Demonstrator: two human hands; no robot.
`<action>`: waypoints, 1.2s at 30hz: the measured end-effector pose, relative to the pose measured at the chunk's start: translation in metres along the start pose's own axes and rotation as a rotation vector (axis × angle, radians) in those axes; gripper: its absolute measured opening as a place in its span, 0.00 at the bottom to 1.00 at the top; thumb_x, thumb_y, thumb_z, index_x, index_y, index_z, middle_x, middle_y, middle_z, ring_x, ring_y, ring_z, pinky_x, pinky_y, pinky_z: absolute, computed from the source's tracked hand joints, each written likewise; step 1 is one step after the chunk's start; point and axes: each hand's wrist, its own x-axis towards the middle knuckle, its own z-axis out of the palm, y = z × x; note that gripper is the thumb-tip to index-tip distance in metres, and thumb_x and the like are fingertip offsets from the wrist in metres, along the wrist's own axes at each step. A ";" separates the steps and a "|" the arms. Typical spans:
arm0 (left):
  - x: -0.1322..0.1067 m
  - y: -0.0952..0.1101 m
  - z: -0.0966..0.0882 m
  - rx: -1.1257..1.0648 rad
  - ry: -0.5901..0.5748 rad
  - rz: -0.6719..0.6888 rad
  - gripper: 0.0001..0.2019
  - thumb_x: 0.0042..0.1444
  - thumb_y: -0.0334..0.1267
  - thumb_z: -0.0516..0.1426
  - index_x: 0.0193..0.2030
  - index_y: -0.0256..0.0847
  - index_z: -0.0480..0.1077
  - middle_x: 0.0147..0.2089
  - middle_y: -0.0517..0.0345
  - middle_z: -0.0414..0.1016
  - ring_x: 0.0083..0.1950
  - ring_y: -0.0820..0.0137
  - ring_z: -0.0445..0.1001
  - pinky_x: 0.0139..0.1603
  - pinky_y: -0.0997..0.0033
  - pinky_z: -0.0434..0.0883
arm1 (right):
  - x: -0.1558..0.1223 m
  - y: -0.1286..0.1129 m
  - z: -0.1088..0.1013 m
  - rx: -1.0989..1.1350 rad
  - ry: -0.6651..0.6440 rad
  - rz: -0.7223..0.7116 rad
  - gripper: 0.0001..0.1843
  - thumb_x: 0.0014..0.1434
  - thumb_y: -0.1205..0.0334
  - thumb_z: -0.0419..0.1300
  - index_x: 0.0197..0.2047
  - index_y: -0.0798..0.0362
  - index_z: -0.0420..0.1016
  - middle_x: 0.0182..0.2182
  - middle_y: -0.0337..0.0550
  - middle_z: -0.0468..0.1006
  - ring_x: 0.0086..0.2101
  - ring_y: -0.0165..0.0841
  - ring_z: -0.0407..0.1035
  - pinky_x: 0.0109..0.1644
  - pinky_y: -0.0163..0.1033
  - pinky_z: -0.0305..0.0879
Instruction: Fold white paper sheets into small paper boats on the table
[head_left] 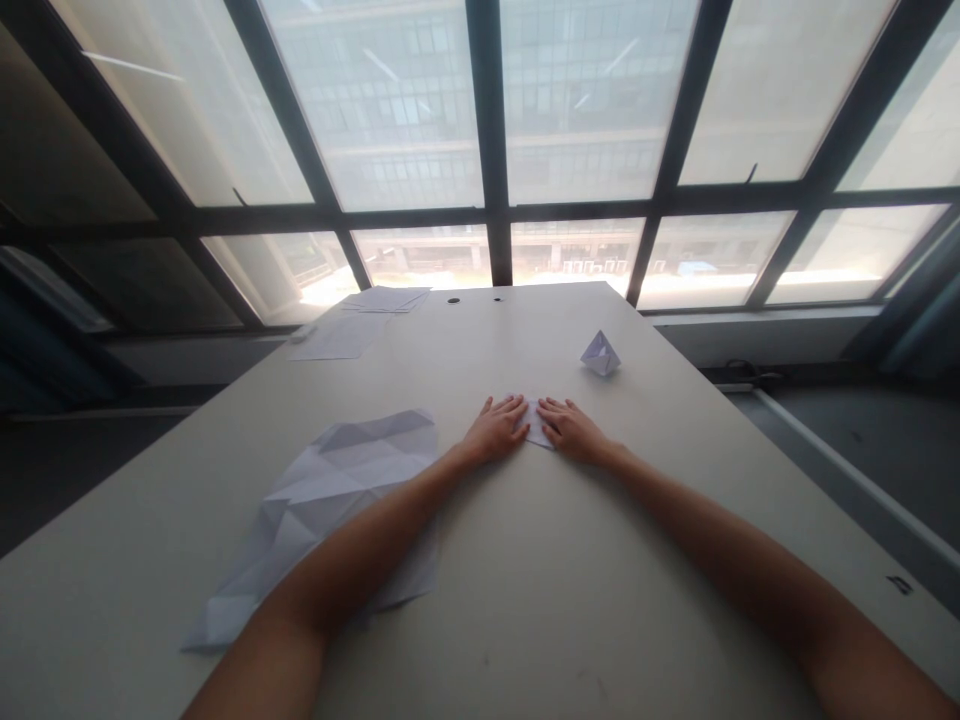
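A small piece of folded white paper (537, 428) lies flat on the white table, partly covered by both hands. My left hand (498, 428) rests on its left side, palm down with the fingers stretched out. From the other side my right hand (571, 430) lies flat on its right part, fingers extended. Beyond the right hand stands a folded paper boat (601, 353). To the left, under and beside my left forearm, is a large creased sheet of paper (337, 480); the forearm hides part of it.
Several flat paper sheets (386, 299) lie at the table's far left corner, with a single sheet (336, 338) nearer. The white table (637, 580) reaches toward the windows (570, 110). A small dark object (898, 585) lies near the right edge.
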 end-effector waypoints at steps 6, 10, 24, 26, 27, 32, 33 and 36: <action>-0.004 0.000 0.001 0.011 -0.067 0.056 0.33 0.68 0.58 0.41 0.75 0.49 0.47 0.77 0.49 0.41 0.77 0.55 0.39 0.72 0.39 0.39 | -0.003 -0.002 0.001 -0.029 -0.019 -0.019 0.32 0.68 0.55 0.49 0.72 0.58 0.55 0.70 0.57 0.56 0.70 0.44 0.47 0.72 0.56 0.43; -0.005 0.000 0.001 0.017 -0.064 0.043 0.33 0.67 0.60 0.42 0.75 0.51 0.47 0.77 0.51 0.42 0.77 0.56 0.39 0.73 0.41 0.38 | -0.006 -0.001 0.002 -0.029 -0.024 -0.051 0.36 0.68 0.47 0.48 0.73 0.58 0.52 0.70 0.58 0.53 0.70 0.45 0.44 0.72 0.57 0.40; -0.005 0.012 -0.012 -0.051 0.203 -0.031 0.13 0.64 0.46 0.53 0.46 0.47 0.78 0.48 0.52 0.76 0.52 0.60 0.72 0.59 0.57 0.66 | -0.003 0.009 -0.016 0.255 -0.060 -0.131 0.20 0.68 0.56 0.53 0.60 0.45 0.73 0.64 0.45 0.68 0.66 0.37 0.57 0.72 0.55 0.43; -0.006 0.012 -0.008 -0.066 0.177 0.022 0.15 0.63 0.45 0.54 0.54 0.48 0.74 0.53 0.52 0.75 0.56 0.60 0.71 0.62 0.59 0.64 | -0.003 0.010 -0.014 0.241 -0.043 -0.147 0.23 0.66 0.57 0.56 0.62 0.46 0.72 0.64 0.46 0.67 0.66 0.38 0.58 0.72 0.55 0.42; -0.006 0.012 -0.006 -0.068 0.155 0.055 0.19 0.63 0.45 0.54 0.60 0.48 0.70 0.58 0.52 0.72 0.60 0.60 0.69 0.64 0.58 0.62 | -0.004 0.009 -0.011 0.211 -0.033 -0.150 0.24 0.65 0.57 0.56 0.64 0.47 0.70 0.65 0.47 0.66 0.66 0.39 0.57 0.72 0.55 0.42; -0.003 0.009 0.000 -0.034 -0.026 0.143 0.35 0.68 0.53 0.47 0.76 0.42 0.42 0.76 0.49 0.47 0.76 0.60 0.46 0.74 0.52 0.41 | -0.003 0.004 0.000 -0.003 -0.026 -0.011 0.31 0.67 0.62 0.48 0.72 0.57 0.55 0.70 0.54 0.55 0.70 0.42 0.47 0.72 0.56 0.41; -0.003 0.008 0.000 -0.022 -0.058 0.151 0.36 0.68 0.55 0.45 0.76 0.42 0.40 0.77 0.50 0.44 0.77 0.60 0.43 0.74 0.51 0.39 | -0.002 0.003 0.001 -0.027 -0.048 0.022 0.32 0.67 0.61 0.46 0.73 0.59 0.53 0.70 0.55 0.53 0.70 0.42 0.46 0.72 0.57 0.40; -0.003 0.008 -0.002 0.003 -0.110 0.166 0.38 0.67 0.60 0.42 0.77 0.43 0.38 0.78 0.51 0.39 0.78 0.60 0.39 0.74 0.51 0.34 | -0.002 0.000 0.000 -0.060 -0.137 0.054 0.35 0.69 0.55 0.43 0.74 0.62 0.46 0.72 0.56 0.46 0.71 0.42 0.39 0.73 0.56 0.35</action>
